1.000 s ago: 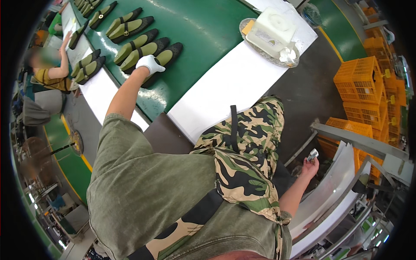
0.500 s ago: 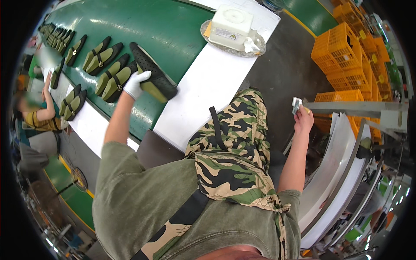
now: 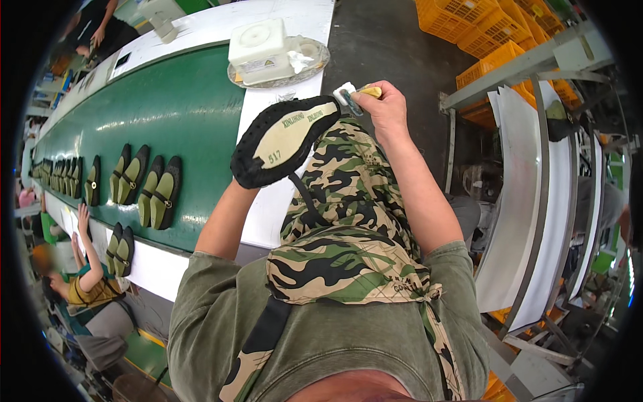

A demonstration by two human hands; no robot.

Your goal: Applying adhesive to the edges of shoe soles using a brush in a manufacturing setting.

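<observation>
Bottom side up, a black shoe [image 3: 288, 137] with a cream board set in its underside is held up before me. My left hand [image 3: 243, 187] supports it from behind, the fingers hidden by the shoe. At the shoe's right end, my right hand [image 3: 390, 112] is closed on a brush [image 3: 347, 102] with a yellow handle and something white at its head. The brush is close to the shoe's tip; whether they touch I cannot tell. On the green conveyor belt [image 3: 201, 94] to the left stand olive and black strapped shoes [image 3: 165, 194] in a row.
A white plastic container [image 3: 258, 50] and a crumpled white tissue [image 3: 299, 61] stand on a round tray [image 3: 278, 76] at the far side of the white ledge. Orange crates [image 3: 462, 20] are stacked at the far right, behind a metal rack [image 3: 522, 221]. Another person [image 3: 84, 281] sits at the left.
My left hand has lifted the shoe off the belt, brought it right and turned its underside up. My right hand has brought the brush leftward to the shoe. The view has shifted.
</observation>
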